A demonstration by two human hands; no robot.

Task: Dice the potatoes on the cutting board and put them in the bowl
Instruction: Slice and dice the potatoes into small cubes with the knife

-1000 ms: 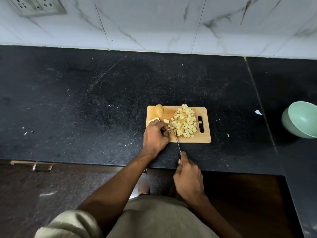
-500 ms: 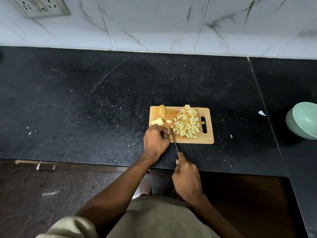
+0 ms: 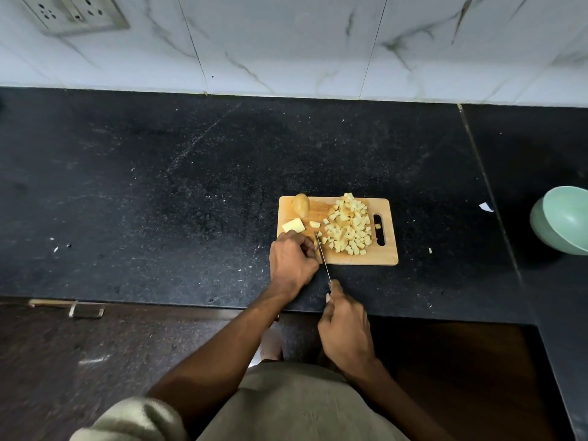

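- The right hand (image 3: 345, 326) was wrapped around the handle of a knife (image 3: 323, 257), forefinger stretched along the top, at the front edge of the counter. The blade reached forward onto the near left part of the cutting board (image 3: 386, 257).
- The left hand (image 3: 292, 261) lay on the board's near left corner with its fingers curled just beside the blade. What they held down was hidden beneath them.
- A heap of diced potato (image 3: 348, 229) covered the right half of the wooden board, next to its handle slot. One loose cube (image 3: 315, 224) lay apart, between the heap and the left hand.
- A larger pale piece of potato (image 3: 293, 225) sat at the board's left edge, just beyond the left knuckles. An unpeeled potato piece (image 3: 301, 204) sat at the far left corner.
- The pale green bowl (image 3: 561, 219) stood well off to the right on the black stone counter (image 3: 191, 186), partly cut by the frame edge, with no potato visible in the part that showed.
- Small white scraps (image 3: 486, 207) dotted the counter. Veined white wall tiles (image 3: 318, 43) rose behind it, with a socket plate (image 3: 71, 12) at upper left.
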